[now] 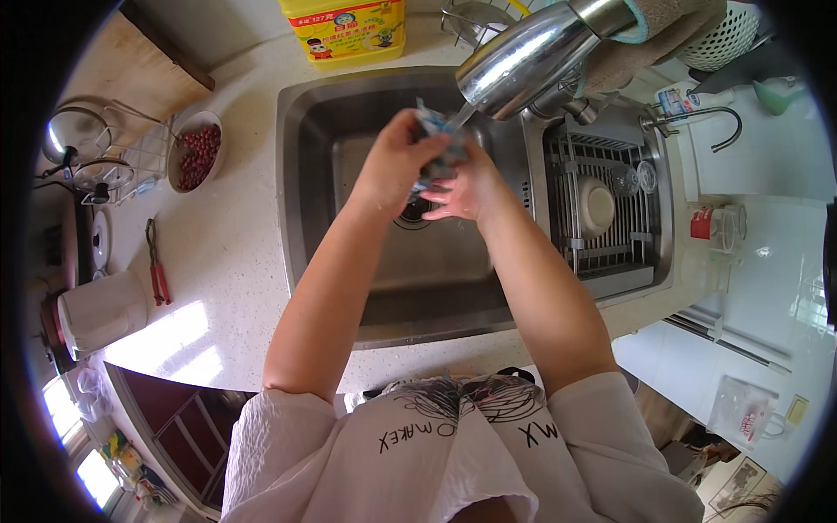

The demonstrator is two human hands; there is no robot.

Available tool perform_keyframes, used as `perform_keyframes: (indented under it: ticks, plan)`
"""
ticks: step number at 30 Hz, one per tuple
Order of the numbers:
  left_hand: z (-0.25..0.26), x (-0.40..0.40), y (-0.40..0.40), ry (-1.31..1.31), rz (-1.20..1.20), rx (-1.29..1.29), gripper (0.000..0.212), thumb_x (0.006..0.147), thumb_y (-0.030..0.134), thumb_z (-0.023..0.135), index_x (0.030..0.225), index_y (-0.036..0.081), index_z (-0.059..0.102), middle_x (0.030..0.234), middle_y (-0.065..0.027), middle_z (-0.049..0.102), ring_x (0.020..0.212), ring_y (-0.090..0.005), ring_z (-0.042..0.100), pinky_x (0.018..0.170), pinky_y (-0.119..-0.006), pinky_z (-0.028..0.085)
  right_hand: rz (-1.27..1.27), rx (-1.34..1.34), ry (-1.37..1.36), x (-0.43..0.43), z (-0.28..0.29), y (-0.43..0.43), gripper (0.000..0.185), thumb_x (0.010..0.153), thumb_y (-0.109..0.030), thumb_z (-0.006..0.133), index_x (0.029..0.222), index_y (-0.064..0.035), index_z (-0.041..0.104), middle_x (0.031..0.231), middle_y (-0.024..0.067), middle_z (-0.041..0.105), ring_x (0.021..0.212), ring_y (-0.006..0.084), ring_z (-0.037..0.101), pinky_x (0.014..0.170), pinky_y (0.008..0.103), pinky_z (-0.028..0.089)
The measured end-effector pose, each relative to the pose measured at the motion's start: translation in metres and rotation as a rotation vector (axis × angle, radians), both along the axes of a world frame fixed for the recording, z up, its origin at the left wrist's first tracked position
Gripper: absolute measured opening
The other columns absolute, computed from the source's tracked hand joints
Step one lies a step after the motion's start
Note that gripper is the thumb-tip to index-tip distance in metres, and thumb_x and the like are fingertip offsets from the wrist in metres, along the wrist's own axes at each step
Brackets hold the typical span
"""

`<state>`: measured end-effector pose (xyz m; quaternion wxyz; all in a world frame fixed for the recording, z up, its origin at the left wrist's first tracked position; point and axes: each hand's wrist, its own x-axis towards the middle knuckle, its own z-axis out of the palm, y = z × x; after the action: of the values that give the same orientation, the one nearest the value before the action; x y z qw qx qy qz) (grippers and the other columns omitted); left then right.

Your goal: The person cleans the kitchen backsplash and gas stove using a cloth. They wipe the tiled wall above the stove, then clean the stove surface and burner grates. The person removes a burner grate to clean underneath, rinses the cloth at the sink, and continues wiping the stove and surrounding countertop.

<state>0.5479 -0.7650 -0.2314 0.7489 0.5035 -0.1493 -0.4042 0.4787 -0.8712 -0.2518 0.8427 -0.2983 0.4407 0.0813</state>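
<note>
Over the stainless steel sink basin point(425, 268), my left hand point(395, 160) pinches a crumpled blue-and-white piece point(435, 124), blurred, perhaps a cloth or a plastic packet. A stream of water point(463, 116) from the large chrome faucet point(529, 59) runs onto it. My right hand point(469, 189) is against the lower side of the same piece, wet, with several fingers spread to the left. Its thumb is hidden, so its grip on the piece is unclear. Below both hands, the drain point(414, 210) shows in part.
At right, a drying rack point(608, 252) holds an upturned pale bowl point(596, 208) and clear glasses point(634, 178). Behind the sink stands a yellow detergent jug point(346, 33). A bowl of red berries or dates point(198, 157) and red-handled tongs or pliers point(157, 265) occupy the left counter.
</note>
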Motion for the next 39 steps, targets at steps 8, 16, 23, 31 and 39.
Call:
perform_keyframes:
  ticks: [8,16,23,31,39]
  plan:
    - [-0.051,0.022,0.012,0.313,0.239,0.11,0.031,0.078,0.02,0.06,0.101,0.001,0.05,0.093,-0.0072,0.058,0.085,-0.0153,0.055,0.073,-0.03,0.044,-0.286,0.233,-0.178,-0.011,0.001,-0.013,0.029,0.086,-0.016,0.033,0.102,0.004,0.047,0.104,0.0153,0.053,0.095,0.0271,0.054,0.083,0.0434,0.044]
    - [-0.024,-0.009,-0.023,0.415,0.19,-0.17,0.019,0.078,0.013,0.056,0.093,0.003,0.049,0.084,-0.0141,0.061,0.074,-0.0244,0.059,0.068,-0.037,0.049,-0.086,-0.006,-0.053,-0.031,-0.008,-0.012,0.038,0.087,-0.031,0.032,0.11,-0.0026,0.045,0.107,0.0149,0.051,0.102,0.0241,0.051,0.085,0.0442,0.042]
    - [-0.027,-0.038,-0.017,-0.951,0.37,0.278,0.026,0.071,0.012,0.068,0.084,0.005,0.047,0.076,-0.0034,0.053,0.063,-0.01,0.047,0.059,-0.023,0.041,-0.263,0.174,-0.152,0.004,-0.01,-0.009,0.026,0.082,-0.029,0.049,0.092,-0.0052,0.05,0.088,0.0112,0.054,0.081,0.0256,0.055,0.072,0.0446,0.046]
    - [-0.034,-0.002,-0.03,0.727,0.497,0.013,0.026,0.084,0.03,0.05,0.087,0.004,0.051,0.083,-0.0092,0.056,0.076,-0.0219,0.055,0.072,-0.039,0.044,-0.709,-0.12,-0.264,0.012,0.003,0.016,0.013,0.072,0.001,0.042,0.082,0.0008,0.05,0.074,0.011,0.052,0.07,0.0245,0.055,0.065,0.0354,0.047]
    - [0.005,0.021,-0.013,0.298,-0.087,-0.05,0.022,0.082,0.014,0.054,0.1,0.002,0.053,0.09,-0.0088,0.06,0.083,-0.0184,0.057,0.076,-0.037,0.046,-0.397,-0.279,-0.506,-0.013,-0.006,-0.021,0.039,0.082,-0.031,0.051,0.104,0.0014,0.053,0.098,0.0129,0.057,0.079,0.0228,0.057,0.075,0.0375,0.045]
